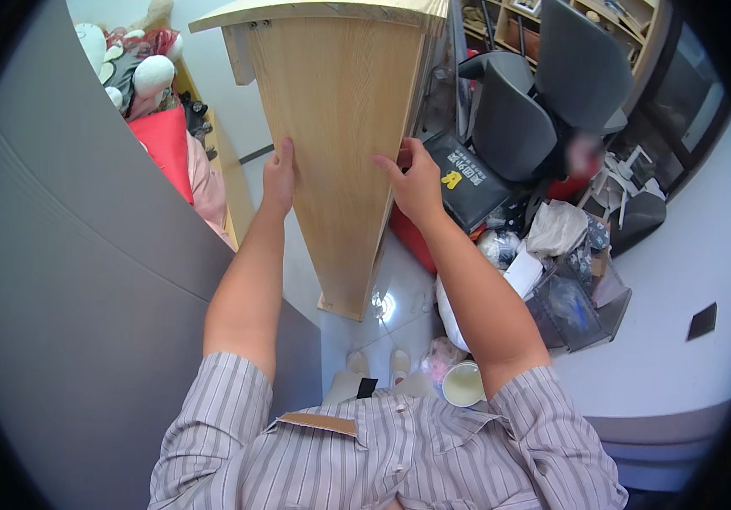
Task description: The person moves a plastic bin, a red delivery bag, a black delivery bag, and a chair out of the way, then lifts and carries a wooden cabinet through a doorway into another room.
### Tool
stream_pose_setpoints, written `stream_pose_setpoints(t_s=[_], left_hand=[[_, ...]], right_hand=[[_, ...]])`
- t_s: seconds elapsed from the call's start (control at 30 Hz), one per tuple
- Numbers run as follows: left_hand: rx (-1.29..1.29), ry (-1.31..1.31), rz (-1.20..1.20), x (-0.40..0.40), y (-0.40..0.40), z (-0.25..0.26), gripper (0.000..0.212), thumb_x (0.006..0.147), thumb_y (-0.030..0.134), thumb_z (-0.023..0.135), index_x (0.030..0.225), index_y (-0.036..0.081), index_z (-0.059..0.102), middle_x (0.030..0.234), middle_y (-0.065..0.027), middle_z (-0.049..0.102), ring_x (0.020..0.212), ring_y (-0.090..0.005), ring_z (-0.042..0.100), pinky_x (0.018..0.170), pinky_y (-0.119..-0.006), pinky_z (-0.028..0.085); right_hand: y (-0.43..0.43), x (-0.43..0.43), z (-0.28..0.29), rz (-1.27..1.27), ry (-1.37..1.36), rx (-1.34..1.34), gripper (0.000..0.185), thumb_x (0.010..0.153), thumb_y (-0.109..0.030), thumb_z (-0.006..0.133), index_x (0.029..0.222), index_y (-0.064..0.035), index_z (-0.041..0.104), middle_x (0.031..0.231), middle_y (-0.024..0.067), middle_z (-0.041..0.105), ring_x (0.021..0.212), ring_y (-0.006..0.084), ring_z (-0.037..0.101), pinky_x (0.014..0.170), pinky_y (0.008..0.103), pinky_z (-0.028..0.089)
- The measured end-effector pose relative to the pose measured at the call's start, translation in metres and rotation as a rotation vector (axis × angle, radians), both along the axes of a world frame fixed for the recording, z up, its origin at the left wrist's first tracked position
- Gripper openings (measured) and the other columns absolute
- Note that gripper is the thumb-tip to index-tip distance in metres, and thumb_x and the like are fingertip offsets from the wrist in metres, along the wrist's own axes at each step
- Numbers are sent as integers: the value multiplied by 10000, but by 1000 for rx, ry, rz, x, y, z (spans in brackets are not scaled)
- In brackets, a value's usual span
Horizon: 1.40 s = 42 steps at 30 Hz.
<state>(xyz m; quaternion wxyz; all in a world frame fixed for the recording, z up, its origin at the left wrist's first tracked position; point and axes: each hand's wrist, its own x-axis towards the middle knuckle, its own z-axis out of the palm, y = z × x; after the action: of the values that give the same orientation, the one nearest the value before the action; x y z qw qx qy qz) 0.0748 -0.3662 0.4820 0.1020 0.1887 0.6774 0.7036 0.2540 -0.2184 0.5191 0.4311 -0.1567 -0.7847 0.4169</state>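
Note:
A tall piece of light wood-grain furniture [340, 127], with a wider top board, stands upright on the tiled floor in front of me. My left hand [280, 178] presses on its left edge, thumb on the side panel. On the opposite edge rests my right hand [417, 178], its fingers curled round behind the edge and the thumb lying towards the panel. Both hands are about level, roughly midway along the panel. The fingers of my left hand are mostly hidden. My feet stand below, near the foot of the furniture.
A grey partition [116, 268] curves along the left, with soft toys and a red cloth [167, 150] beyond it. At the right are a black insulated bag [464, 182], grey chairs [512, 121], a clear plastic bin [572, 306] and a pale bucket [464, 384] near my feet.

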Motion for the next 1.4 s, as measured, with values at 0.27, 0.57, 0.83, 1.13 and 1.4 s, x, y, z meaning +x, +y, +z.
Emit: stream_pose_setpoints(t_s=[0.27,0.57,0.83,1.13,1.4], left_hand=[[150,47,-74,65,2,4,651,846,558,485,1074,-50,535,1009,-54,563,923,-119,496,802,-249,404],[23,17,40,175,-23,0,567,831,507,557,1018,-29,569,896,-45,601,802,-107,535,715,-248,429],[121,65,115,176,-38,-11,499,838,474,564,892,-20,601,774,-27,582,695,-103,505,621,-262,420],[115,58,96,228,-47,-8,472,835,426,588,963,-29,601,883,-83,634,797,-132,564,716,-261,442],[95,-3,124,286,-52,-22,408,843,383,590,919,-19,596,811,-55,607,739,-109,530,678,-252,429]], right_hand=[[1,57,-4,2,77,-139,363,725,-187,724,996,7,580,819,108,604,683,158,580,626,283,466],[-10,159,-11,132,98,-252,378,755,-102,689,1084,2,534,848,98,628,733,144,615,664,255,487],[-16,160,-4,102,29,-241,323,768,-253,691,904,12,568,747,79,626,658,114,572,615,257,464],[-9,183,-12,43,35,-140,354,791,-336,663,846,-4,554,686,65,586,610,128,524,586,276,431],[-10,231,-22,172,204,-283,331,795,-287,664,874,15,552,756,56,623,654,103,548,620,241,446]])
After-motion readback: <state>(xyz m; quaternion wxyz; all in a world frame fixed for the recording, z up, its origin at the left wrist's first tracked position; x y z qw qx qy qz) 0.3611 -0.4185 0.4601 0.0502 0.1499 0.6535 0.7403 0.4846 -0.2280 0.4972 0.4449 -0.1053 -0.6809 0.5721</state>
